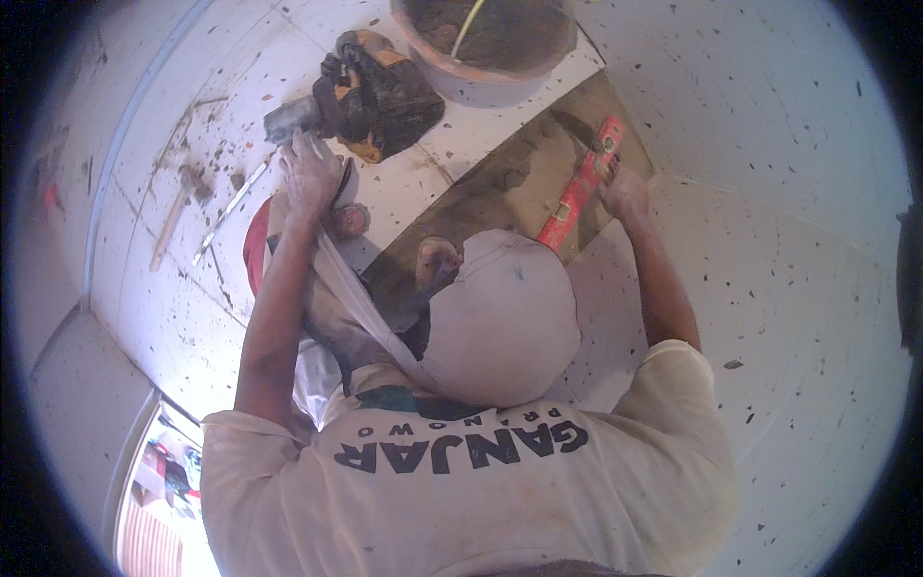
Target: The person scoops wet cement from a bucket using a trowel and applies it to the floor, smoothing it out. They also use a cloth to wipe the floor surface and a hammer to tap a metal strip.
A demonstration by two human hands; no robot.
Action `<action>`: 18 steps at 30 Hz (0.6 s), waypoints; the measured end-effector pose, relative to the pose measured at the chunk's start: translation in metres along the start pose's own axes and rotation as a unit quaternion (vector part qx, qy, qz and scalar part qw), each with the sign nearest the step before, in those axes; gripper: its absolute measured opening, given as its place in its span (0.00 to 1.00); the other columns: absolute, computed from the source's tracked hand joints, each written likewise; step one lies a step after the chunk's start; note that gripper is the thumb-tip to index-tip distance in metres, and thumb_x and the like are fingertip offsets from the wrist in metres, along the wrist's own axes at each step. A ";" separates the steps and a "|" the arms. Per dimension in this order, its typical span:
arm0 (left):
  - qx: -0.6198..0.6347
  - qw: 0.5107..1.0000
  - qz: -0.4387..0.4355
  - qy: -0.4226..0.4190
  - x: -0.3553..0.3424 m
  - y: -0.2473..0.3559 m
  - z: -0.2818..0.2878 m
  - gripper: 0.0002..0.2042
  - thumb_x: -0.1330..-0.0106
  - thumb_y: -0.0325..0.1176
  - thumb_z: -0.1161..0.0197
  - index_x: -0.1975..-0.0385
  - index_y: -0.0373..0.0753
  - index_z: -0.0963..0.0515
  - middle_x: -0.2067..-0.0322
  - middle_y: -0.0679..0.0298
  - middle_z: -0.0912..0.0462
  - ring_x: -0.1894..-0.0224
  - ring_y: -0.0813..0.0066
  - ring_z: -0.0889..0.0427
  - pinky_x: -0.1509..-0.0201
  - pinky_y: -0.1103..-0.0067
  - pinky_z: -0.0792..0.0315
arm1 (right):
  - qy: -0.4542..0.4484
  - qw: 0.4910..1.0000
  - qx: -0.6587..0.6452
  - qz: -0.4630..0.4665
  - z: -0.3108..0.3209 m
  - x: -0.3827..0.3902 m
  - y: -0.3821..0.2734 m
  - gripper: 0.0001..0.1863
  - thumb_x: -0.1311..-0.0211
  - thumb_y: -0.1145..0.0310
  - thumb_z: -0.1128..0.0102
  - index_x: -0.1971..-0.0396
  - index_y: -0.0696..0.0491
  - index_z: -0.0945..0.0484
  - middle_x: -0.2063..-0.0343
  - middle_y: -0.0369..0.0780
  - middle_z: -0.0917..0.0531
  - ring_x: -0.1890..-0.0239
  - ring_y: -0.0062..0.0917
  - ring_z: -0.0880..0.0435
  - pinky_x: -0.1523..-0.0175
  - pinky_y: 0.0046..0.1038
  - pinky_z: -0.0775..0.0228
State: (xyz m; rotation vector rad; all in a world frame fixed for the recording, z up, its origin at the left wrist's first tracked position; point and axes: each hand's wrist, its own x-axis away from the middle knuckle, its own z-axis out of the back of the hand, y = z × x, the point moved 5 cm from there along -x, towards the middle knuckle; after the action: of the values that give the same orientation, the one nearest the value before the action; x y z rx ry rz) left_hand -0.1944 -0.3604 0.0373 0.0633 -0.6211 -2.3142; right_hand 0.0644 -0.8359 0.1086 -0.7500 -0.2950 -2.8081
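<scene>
My right hand (625,189) grips a red spirit level (575,197) near its far end. The level slants over a brown-grey patch (524,188) of floor, smeared with darker wet-looking material, along the right wall. My left hand (310,175) is out to the left, its fingers stretched beside a grey block-like end (291,119) of a black and orange bundle (385,101); contact is unclear. A dark curved thing (343,183) lies by its thumb, partly hidden. My bent knee (505,317) and bare toes (437,260) show below the hands.
A round basin (409,38) with dark material and a yellow stick or tube (468,27) stands at the far side. At left lie a wooden-handled hammer (171,226) and a thin pale strip (229,213). Crumbs dot the white floor and wall. A bright doorway (159,500) opens lower left.
</scene>
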 end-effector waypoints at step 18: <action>-0.028 0.997 0.074 0.024 -0.097 -0.042 -0.020 0.18 0.34 0.37 0.46 0.49 0.33 0.32 0.58 0.39 0.21 0.52 0.41 0.21 0.48 0.55 0.29 | -0.092 0.988 -0.074 0.098 -0.061 0.090 -0.063 0.34 0.46 0.59 0.41 0.39 0.56 0.33 0.60 0.54 0.18 0.55 0.48 0.18 0.50 0.47 0.27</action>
State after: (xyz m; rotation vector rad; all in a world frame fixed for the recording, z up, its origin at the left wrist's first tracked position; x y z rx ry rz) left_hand -0.1454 -0.2784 -0.0123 0.0452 -0.5190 -2.1782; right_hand -0.0563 -0.8047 0.0939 -1.0154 -0.0381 -2.5996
